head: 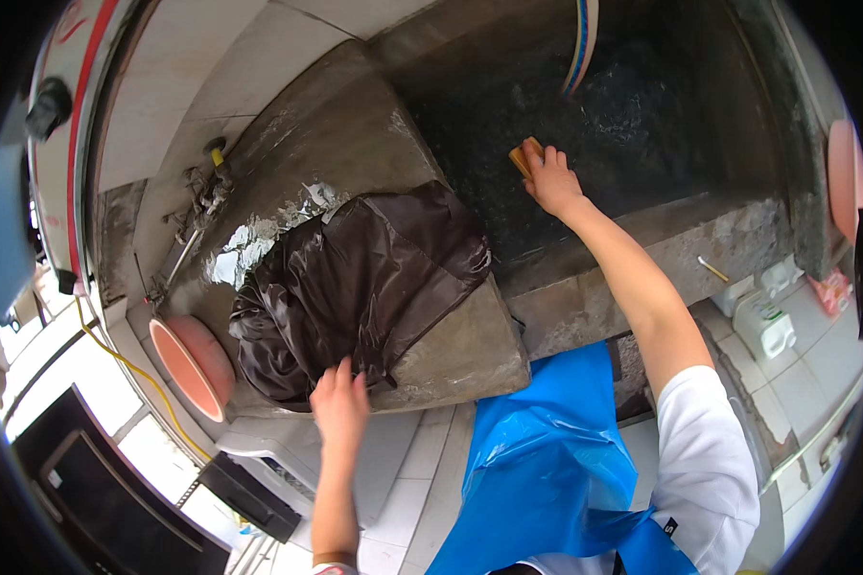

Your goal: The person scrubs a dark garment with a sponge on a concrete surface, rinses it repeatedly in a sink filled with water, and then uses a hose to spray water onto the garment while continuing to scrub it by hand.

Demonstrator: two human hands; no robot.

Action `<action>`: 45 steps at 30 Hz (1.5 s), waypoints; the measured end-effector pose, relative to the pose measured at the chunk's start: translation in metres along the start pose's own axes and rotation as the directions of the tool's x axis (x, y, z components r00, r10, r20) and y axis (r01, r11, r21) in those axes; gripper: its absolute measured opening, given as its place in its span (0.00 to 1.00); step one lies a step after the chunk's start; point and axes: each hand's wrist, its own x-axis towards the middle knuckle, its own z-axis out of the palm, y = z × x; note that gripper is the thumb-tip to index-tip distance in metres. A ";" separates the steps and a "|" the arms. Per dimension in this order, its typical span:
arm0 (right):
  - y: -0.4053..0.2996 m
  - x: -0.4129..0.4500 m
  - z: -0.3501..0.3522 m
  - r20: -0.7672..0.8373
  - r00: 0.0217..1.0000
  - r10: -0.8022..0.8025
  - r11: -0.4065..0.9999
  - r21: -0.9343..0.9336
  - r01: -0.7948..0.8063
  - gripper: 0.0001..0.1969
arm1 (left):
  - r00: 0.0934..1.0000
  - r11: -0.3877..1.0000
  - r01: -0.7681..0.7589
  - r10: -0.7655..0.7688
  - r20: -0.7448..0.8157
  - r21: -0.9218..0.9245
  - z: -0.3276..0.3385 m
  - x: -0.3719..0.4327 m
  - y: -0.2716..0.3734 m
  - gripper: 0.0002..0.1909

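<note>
My right hand (552, 185) reaches over the dark water of a concrete basin (676, 224). It grips a small yellow-brown block (518, 159), either a scrub brush or a bar of soap; its underside is hidden. On the concrete slab (460, 345) to the left, a dark brown, shiny garment (395, 251) lies bunched and wet-looking. My left hand (339, 402) is at the garment's near edge, slightly blurred, where folds run together. Whether its fingers pinch the cloth is unclear. White foam or residue (241, 251) spreads along the garment's far left side.
A striped hose (582, 50) hangs into the basin. Wall taps (205, 190) and a pink plastic tub (190, 366) are at left. White plastic jugs (762, 323) stand on the tiled floor at right. My blue plastic apron (546, 445) meets the slab's edge.
</note>
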 end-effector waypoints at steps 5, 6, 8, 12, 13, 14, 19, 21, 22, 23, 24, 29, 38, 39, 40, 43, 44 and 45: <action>0.025 0.008 0.076 0.258 0.962 0.085 0.979 -0.203 -0.032 0.38 | 0.895 0.894 -0.443 0.445 -0.021 0.076 0.003 0.142 0.110 0.28; 0.024 0.012 0.078 0.244 0.969 0.039 0.976 -0.216 0.016 0.38 | 0.901 0.896 -0.427 0.433 -0.027 0.124 0.009 0.162 0.097 0.28; 0.057 0.020 0.079 0.177 0.970 0.166 0.967 -0.224 -0.125 0.39 | 0.921 0.921 -0.372 0.382 -0.075 0.113 0.012 0.190 0.090 0.29; 0.042 0.008 0.037 -0.027 0.966 0.256 0.958 0.145 -0.249 0.41 | 0.966 0.956 -0.226 0.194 -0.172 -0.189 0.010 0.205 0.070 0.25; 0.024 0.002 0.025 -0.149 0.973 0.177 0.961 0.242 -0.138 0.40 | 0.968 0.959 -0.212 0.180 -0.174 -0.189 0.012 0.199 0.067 0.25; 0.003 -0.010 0.013 -0.274 0.956 0.107 0.946 0.323 -0.013 0.39 | 0.950 0.960 -0.220 0.170 -0.261 -0.176 0.013 0.189 0.063 0.26; -0.151 -0.117 -0.051 -0.461 0.823 -0.332 0.890 0.137 0.436 0.36 | 0.991 0.975 -0.062 0.086 -0.105 0.214 0.014 0.099 0.053 0.31; -0.196 -0.150 -0.030 -0.164 0.856 -0.490 0.810 0.278 0.517 0.37 | 0.995 0.974 -0.099 0.103 -0.013 0.204 0.017 0.082 0.036 0.39; -0.212 -0.159 0.000 -0.242 0.794 -0.558 0.784 0.161 0.600 0.36 | 0.988 0.965 -0.122 0.096 0.118 0.231 0.007 0.081 0.035 0.49; -0.218 -0.161 0.018 -0.305 0.715 -0.629 0.744 0.027 0.667 0.35 | 0.984 0.962 -0.176 0.168 0.059 0.207 0.011 0.080 0.026 0.58; -0.213 -0.147 0.000 -0.240 0.732 -0.638 0.751 0.015 0.660 0.34 | 0.979 0.952 -0.205 0.195 0.066 0.229 0.019 0.080 0.008 0.61; -0.165 -0.059 -0.085 -0.540 0.785 -0.305 0.938 -0.029 0.345 0.28 | 0.971 0.963 -0.203 0.174 0.166 0.178 0.030 0.078 -0.018 0.67; -0.143 -0.044 -0.095 -0.456 0.828 -0.327 0.942 -0.085 0.325 0.19 | 0.934 0.964 -0.236 0.189 0.304 0.125 0.039 0.082 -0.024 0.77; -0.139 -0.038 -0.098 -0.596 0.750 -0.289 0.950 -0.083 0.300 0.19 | 0.932 0.964 -0.232 0.181 0.315 0.130 0.037 0.090 -0.022 0.77; -0.168 -0.061 -0.091 -0.340 0.911 -0.234 0.961 0.062 0.269 0.24 | 0.914 0.971 -0.193 0.126 0.385 0.141 0.033 0.091 -0.021 0.78; -0.205 -0.145 -0.024 -0.253 0.690 -0.679 0.665 0.187 0.723 0.26 | 0.903 0.962 -0.209 0.121 0.413 0.174 0.032 0.101 -0.010 0.78; -0.196 -0.129 -0.029 -0.181 0.700 -0.691 0.686 0.140 0.714 0.25 | 0.902 0.960 -0.214 0.124 0.414 0.179 0.032 0.105 -0.008 0.78; -0.187 -0.100 -0.047 -0.140 0.738 -0.660 0.735 0.082 0.673 0.26 | 0.898 0.961 -0.213 0.122 0.422 0.176 0.033 0.101 -0.013 0.78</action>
